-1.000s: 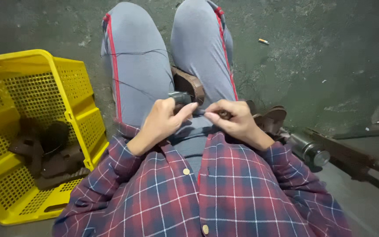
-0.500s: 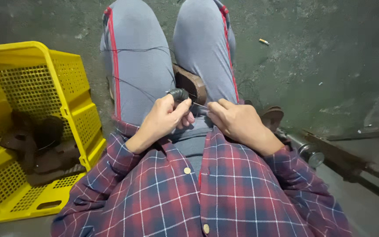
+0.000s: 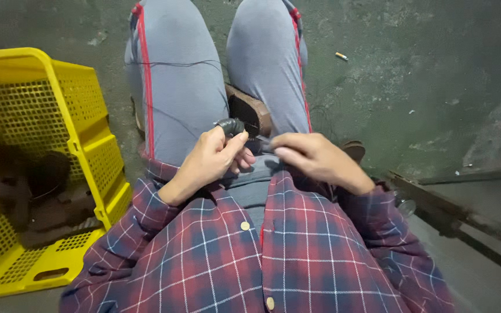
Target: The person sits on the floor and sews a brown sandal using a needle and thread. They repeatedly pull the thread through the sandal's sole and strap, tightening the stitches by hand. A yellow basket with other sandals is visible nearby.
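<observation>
Your left hand [image 3: 213, 159] pinching small black part [image 3: 231, 125] at fingertips, right hand [image 3: 314, 157] curled just beside, fingers nipping something tiny, can't tell what.

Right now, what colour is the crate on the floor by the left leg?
Yellow, with perforated walls; the crate shows best in the head view.

A single head-worn camera looks steeply down from close above a seated person's lap [image 3: 244, 191], facing forward past the knees to the concrete floor [image 3: 413, 87]; a yellow crate [image 3: 82, 145] sits at the frame's left edge.
</observation>
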